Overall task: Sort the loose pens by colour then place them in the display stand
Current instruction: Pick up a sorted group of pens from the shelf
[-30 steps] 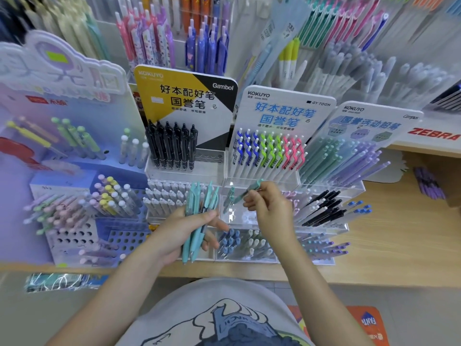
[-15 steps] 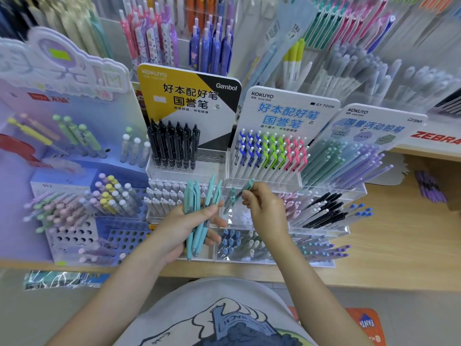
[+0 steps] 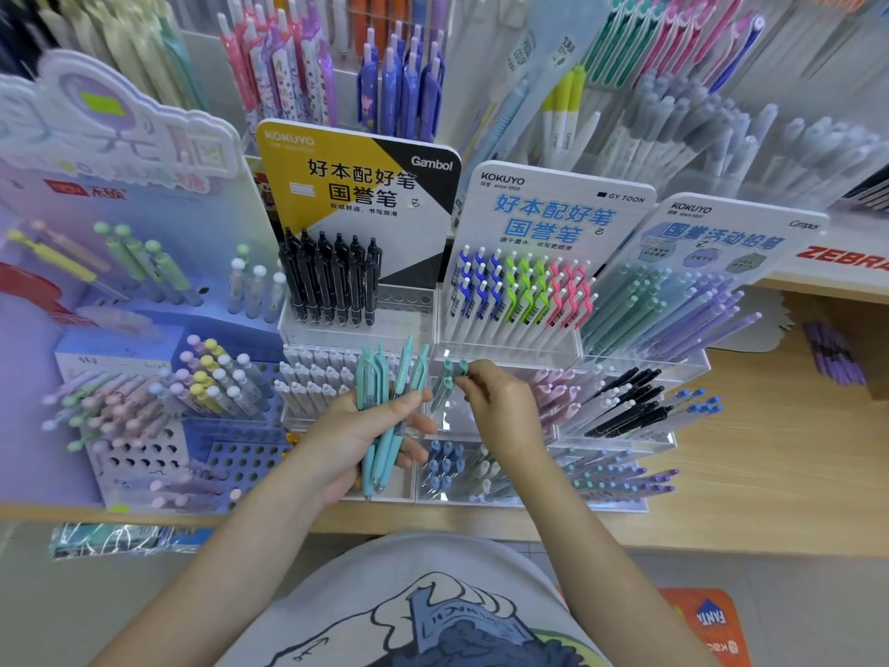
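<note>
- Fingertips (image 3: 464, 383) of my right hand (image 3: 500, 411) pinch the top of one teal pen (image 3: 445, 387), which points down into the clear display stand (image 3: 625, 442); beside it two more teal caps already stand in that compartment.
- Left hand (image 3: 353, 435) grips the bundle of teal pens (image 3: 387, 416), thumb pressed across the barrels, clips up and tips down, just left of the pen being seated.
- Step, as I judge it: sorting by colour looks done for this batch, and I am feeding the teal ones in, one at a time.
- Next move calls for letting this pen drop fully into its slot, then drawing another from the bundle without loosening the rest.
- Stand sits toward the front edge of the wooden worktop (image 3: 750, 479), with black pens (image 3: 332, 281) and white-barrelled pens (image 3: 519, 300) in racks behind.
</note>
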The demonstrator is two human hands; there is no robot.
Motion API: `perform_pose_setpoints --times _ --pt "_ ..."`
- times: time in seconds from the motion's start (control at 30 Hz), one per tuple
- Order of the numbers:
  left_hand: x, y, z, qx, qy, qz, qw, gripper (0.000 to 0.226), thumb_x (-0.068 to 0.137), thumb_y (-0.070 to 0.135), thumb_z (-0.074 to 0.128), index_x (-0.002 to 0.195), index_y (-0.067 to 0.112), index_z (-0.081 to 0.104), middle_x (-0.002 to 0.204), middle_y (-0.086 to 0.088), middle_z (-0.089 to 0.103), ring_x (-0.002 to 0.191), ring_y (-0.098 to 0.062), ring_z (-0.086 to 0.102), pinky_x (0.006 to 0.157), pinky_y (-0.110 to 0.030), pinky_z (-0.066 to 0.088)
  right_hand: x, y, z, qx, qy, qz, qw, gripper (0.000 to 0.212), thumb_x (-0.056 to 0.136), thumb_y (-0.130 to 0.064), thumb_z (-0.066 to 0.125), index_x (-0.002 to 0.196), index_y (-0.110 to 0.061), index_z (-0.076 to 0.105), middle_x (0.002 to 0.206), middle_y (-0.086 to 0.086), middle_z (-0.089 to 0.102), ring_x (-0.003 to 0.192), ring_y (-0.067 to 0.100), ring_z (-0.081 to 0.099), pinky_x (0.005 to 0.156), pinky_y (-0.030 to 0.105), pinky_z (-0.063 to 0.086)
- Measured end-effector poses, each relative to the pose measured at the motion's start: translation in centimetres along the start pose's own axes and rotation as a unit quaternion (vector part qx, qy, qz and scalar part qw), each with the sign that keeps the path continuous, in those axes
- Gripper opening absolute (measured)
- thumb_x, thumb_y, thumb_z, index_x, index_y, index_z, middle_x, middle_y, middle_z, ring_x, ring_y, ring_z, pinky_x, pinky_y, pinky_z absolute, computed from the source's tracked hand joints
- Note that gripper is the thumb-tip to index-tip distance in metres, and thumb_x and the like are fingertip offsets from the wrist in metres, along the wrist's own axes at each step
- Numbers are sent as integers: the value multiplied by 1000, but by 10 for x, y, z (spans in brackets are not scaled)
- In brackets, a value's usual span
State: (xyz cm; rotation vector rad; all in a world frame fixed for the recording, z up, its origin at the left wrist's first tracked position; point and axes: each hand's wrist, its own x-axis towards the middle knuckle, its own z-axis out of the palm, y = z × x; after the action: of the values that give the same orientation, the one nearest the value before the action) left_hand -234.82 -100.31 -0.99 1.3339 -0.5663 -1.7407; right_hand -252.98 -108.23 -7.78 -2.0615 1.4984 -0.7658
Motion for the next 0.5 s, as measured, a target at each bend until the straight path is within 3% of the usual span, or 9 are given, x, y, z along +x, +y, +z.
perform_pose_setpoints --times 0.17,0.27,0.37,0.5 --pt "2 -2 1 7 3 1 1000 28 90 24 67 113 8 69 92 -14 76 61 -21 68 52 -27 53 -3 -7 -13 -2 -5 27 1000 15 92 -15 68 103 -4 69 79 8 71 67 24 65 63 35 53" --pt "5 -3 3 11 1 11 1000 34 81 28 71 110 9 71 90 -14 76 62 -23 68 54 -27 54 -11 -27 -34 120 -4 85 989 7 95 -17 65 94 -13 71 73 0 69 59 15 62 62 31 53" --pt "8 -6 9 36 -3 17 999 39 76 29 72 109 9 71 88 -14 76 62 -23 68 55 -27 54 -15 -50 -51 260 -59 140 954 9 93 -21 67 86 -20 73 72 -2 70 54 11 57 54 23 47" --pt "11 -8 17 62 -15 16 998 32 82 24 72 109 8 69 89 -14 76 63 -25 69 54 -28 54 -18 -58 -56 305 -88 159 935 6 88 -16 73 83 -14 74 59 -7 63 54 8 55 54 21 46"
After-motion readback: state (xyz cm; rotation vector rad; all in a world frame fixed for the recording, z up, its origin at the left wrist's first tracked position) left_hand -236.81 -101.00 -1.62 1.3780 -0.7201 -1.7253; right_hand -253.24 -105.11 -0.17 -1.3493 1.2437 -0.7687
